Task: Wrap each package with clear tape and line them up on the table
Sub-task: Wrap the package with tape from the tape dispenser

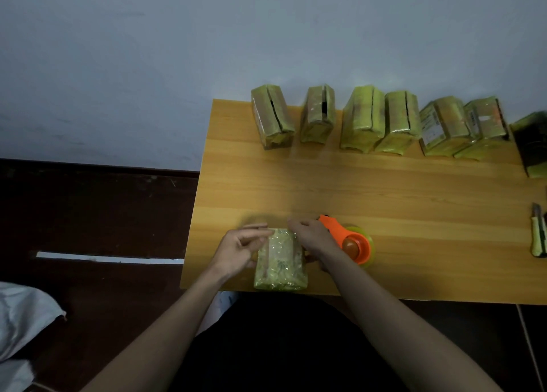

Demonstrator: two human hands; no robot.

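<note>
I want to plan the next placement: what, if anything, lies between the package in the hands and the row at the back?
Nothing visible: bare table separates the package from the row. The tape dispenser sits to its right.

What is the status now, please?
Both hands, left hand and right hand, on package at table edge. Tape dispenser beside. Nothing blocking.

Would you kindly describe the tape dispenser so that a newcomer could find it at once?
Start at the wooden table and follow its near edge to the package between the two hands. The dispenser lies just right of it, behind the right hand. It is the only orange thing there.
</note>
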